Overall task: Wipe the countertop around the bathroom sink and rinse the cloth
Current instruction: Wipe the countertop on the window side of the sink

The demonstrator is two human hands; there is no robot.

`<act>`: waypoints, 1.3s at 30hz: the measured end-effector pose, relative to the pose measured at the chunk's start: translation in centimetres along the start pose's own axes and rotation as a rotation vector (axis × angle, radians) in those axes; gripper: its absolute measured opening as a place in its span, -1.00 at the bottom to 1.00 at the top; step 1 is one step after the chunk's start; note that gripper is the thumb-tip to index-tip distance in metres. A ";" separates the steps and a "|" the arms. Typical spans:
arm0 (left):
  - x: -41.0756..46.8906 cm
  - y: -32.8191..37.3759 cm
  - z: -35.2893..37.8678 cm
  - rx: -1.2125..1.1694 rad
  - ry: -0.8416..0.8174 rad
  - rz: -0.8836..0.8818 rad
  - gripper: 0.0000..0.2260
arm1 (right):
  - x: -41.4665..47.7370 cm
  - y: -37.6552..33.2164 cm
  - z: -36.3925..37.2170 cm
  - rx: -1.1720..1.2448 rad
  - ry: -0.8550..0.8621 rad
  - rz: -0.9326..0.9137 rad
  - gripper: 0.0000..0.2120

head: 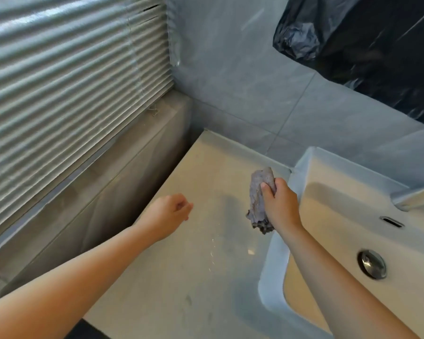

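- The grey cloth (258, 199) was bunched into a long wad and gripped at its middle by the right hand (278, 204), thumb pressed across it and fingers wrapped behind.
- Its long axis ran away from the person, one end poking past the thumb and the ragged end hanging near the wrist.
- The wad lay on the hand's left, over the countertop (181, 277) and just beside the sink (272, 272) rim; whether it touched the surface could not be told.
- Water droplets (213, 250) dotted the counter nearer the person.
- The basin, on the hand's right, looked to be the shorter move for rinsing.
- The left hand (168, 214) hovered well apart over the counter's far edge, fingers loosely curled and empty.
- Slatted blinds (71, 81) covered the window on the left.
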State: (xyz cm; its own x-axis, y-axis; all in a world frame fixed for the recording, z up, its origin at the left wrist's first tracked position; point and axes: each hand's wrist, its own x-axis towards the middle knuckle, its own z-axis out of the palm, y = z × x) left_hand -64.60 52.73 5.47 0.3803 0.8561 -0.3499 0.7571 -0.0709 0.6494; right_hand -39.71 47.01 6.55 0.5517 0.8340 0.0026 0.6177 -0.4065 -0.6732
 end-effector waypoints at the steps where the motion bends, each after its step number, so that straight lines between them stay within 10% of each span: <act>1: 0.9 -0.2 0.1 0.017 0.004 0.001 -0.75 | 1.0 0.6 0.0 -0.034 -0.011 -0.011 -0.79; 17: 14.6 -1.7 -0.2 0.080 -0.014 0.143 -0.85 | 10.2 3.1 5.2 0.177 -0.345 0.303 -0.81; 24: 19.6 -1.5 0.4 0.088 -0.045 0.300 -0.88 | 16.1 4.8 4.9 -0.064 -0.194 0.197 -0.94; 28: 21.6 -0.6 1.7 0.089 -0.037 0.344 -0.90 | 17.2 6.4 4.8 -0.612 -0.010 0.135 -0.52; 32: 22.5 0.0 2.7 0.078 -0.016 0.380 -0.91 | 13.6 6.2 7.3 -0.605 0.288 -0.043 -0.65; 39: 22.7 -1.2 3.2 0.174 0.081 0.517 -0.83 | 14.3 9.8 9.7 -0.581 0.185 0.080 -0.56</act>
State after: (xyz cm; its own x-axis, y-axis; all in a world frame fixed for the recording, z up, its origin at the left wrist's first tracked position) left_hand -55.19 70.59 -5.41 0.6890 0.7235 0.0426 0.5619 -0.5704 0.5991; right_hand -31.25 58.56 -7.21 0.6647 0.7353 0.1321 0.7462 -0.6453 -0.1636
